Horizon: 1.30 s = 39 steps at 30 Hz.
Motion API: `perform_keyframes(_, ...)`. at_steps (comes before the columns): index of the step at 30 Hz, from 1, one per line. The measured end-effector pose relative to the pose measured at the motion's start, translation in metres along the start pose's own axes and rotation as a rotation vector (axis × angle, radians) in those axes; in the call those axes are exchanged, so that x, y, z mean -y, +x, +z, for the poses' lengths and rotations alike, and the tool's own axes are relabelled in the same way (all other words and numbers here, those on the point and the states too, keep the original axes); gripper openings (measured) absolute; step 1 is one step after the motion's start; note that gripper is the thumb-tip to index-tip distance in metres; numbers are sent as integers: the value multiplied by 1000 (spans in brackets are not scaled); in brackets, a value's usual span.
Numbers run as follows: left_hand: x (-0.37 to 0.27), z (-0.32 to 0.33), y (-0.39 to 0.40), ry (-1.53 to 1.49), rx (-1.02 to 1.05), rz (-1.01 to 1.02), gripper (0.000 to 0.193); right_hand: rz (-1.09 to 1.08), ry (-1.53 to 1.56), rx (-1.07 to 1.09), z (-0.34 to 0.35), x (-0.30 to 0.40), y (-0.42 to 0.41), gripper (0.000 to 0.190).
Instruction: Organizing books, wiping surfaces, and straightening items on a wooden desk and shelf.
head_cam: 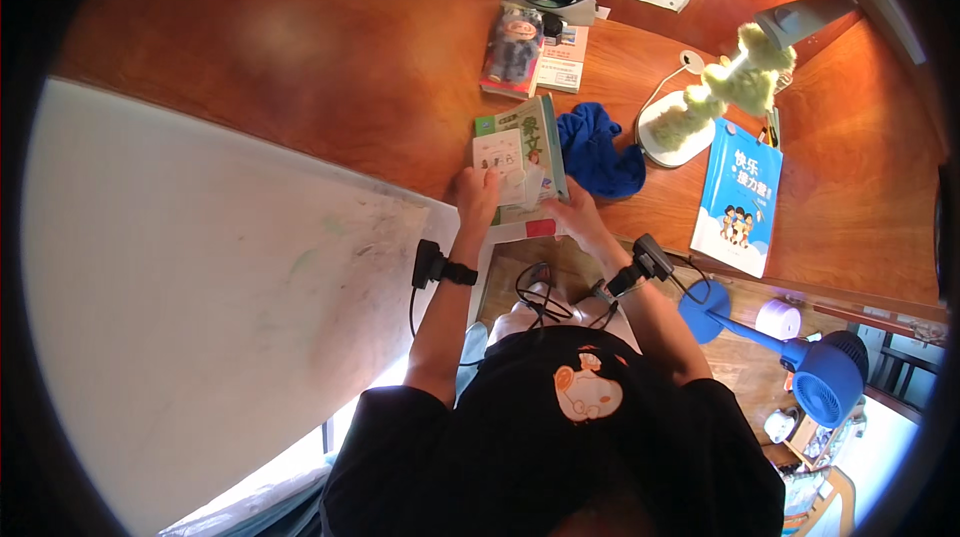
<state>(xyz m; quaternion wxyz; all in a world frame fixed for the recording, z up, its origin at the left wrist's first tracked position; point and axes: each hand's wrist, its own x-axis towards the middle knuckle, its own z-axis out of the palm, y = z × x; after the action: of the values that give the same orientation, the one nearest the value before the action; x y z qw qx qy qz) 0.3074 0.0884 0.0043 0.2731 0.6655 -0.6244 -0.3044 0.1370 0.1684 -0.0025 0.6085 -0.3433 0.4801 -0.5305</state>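
A stack of books [536, 128], topped by a green-covered one, lies near the front edge of the wooden desk, directly before me. On its cover rests a small pale notebook [496, 149] with a whitish slip [533, 184] beside it. My left hand [478, 196] grips the stack's left side, its thumb over the small notebook. At the lower right corner, my right hand [576, 213] holds the stack's edge; its fingertips are partly hidden. A crumpled blue cloth [600, 151] lies just right of the books.
Behind the stack, a furry plush doll [516, 46] lies on a red book. To the right are a desk lamp [675, 128] with green plush and a blue book [739, 196]. A white panel [225, 259] borders the left; a blue fan [821, 379] stands lower right.
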Motion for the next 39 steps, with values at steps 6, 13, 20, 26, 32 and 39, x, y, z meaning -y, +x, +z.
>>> perform_keyframes(6, 11, 4, -21, -245, 121, -61, 42, 40, 29, 72, -33, 34, -53, 45)
perform_keyframes(13, -96, 26, -81, -424, 621, -102, 35, 147, 54, -141, -130, 63, -154, 49)
perform_keyframes(20, -113, 69, -30, 251, 91, 309, 68, 60, 37, -507, -256, 64, -241, 49)
perform_keyframes(26, -140, 125, -30, 478, 316, 270, 88, -54, 26, -650, -323, 60, -217, 42)
perform_keyframes(32, -77, 133, -19, 523, 123, 484, 59, 14, -322, -678, -356, 48, -195, 35)
perform_keyframes(39, -36, 63, 6, 553, -40, 369, 44, 128, -932, -717, -357, 61, -216, 42)
